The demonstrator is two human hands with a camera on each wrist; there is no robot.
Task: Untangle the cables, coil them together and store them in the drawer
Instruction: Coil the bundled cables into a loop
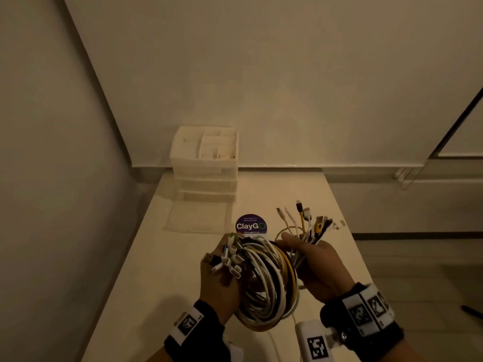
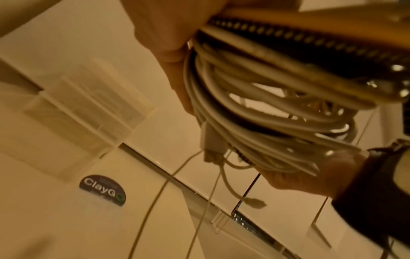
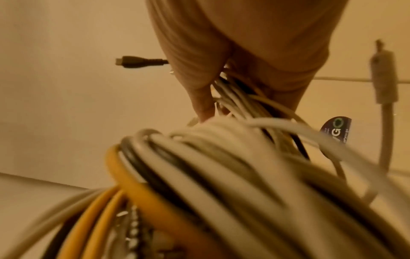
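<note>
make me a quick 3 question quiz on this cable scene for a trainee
1. True or false: the cable coil lies flat on the table.
2. Which drawer of the drawer unit is pulled out? A) top B) middle C) bottom
3. Fill in: the round sticker reads ____.

Key:
1. False; the left hand and right hand hold it up.
2. C
3. ClayGo

surface: pale table (image 1: 339,246) | on it: clear drawer unit (image 1: 206,176) at back; round ClayGo sticker (image 1: 251,225)
</note>
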